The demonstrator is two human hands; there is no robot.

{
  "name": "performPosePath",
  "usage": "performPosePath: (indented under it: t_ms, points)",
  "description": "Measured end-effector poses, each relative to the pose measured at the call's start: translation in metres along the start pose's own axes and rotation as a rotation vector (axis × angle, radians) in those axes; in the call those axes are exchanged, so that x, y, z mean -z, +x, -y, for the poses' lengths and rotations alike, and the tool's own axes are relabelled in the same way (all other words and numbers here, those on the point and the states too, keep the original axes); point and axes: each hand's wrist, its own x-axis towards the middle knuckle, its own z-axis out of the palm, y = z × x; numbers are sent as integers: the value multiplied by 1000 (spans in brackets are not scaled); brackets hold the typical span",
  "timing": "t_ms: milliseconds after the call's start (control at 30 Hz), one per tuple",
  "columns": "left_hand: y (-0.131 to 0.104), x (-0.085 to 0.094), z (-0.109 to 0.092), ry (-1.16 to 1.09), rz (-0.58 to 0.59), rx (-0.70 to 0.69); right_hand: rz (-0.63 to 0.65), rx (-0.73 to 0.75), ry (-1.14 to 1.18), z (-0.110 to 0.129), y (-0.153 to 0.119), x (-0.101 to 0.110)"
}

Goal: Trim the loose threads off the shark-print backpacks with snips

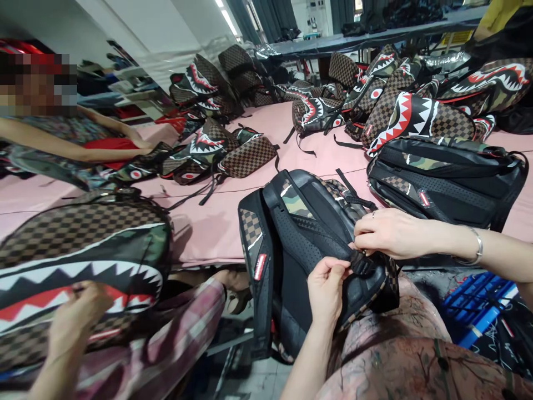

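A black backpack [308, 239] with brown checkered and camouflage patches lies back side up, leaning from the pink table's edge onto my lap. At its lower right, my left hand [328, 289] is closed, thumb and fingers pinched at a black strap [361, 265] near a buckle. Just above and to the right, my right hand [381, 230], with a bracelet on the wrist, pinches at the same strap area. The fingertips of both hands are close together. Whatever small part sits between them is too small to make out.
Another black backpack [445, 178] lies right on the pink table [216, 222]. Several shark-mouth backpacks are piled behind. At left, a co-worker's hand [83, 305] rests at a large checkered backpack [83, 233]; another person stands beyond. A blue crate [478, 305] is low at right.
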Motion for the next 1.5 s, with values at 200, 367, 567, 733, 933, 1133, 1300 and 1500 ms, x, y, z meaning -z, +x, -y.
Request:
performPosePath:
  t_ms: [200, 367, 567, 733, 933, 1133, 1300, 1500]
  points:
    - [0, 0, 2, -20, 1, 7, -30, -13, -19, 5, -4, -1]
    - [-1, 1, 2, -41, 5, 26, -11, -12, -61, 4, -1, 1]
    - [-1, 2, 3, -69, 24, 50, 5, 76, -87, -3, 5, 1]
    - [-1, 3, 3, -76, 14, 64, -45, 141, -67, -11, 6, -6]
    - [-2, 4, 0, -211, 58, 66, -137, 82, 97, -19, -1, -13]
    - [6, 3, -6, -53, -170, -221, -371, -146, 343, -21, 9, -35]
    - [20, 13, -9, 103, -278, -241, -355, -281, 331, -15, 27, -50]
    - [33, 20, -4, 122, -286, -198, -193, -327, 128, -1, 44, -41]
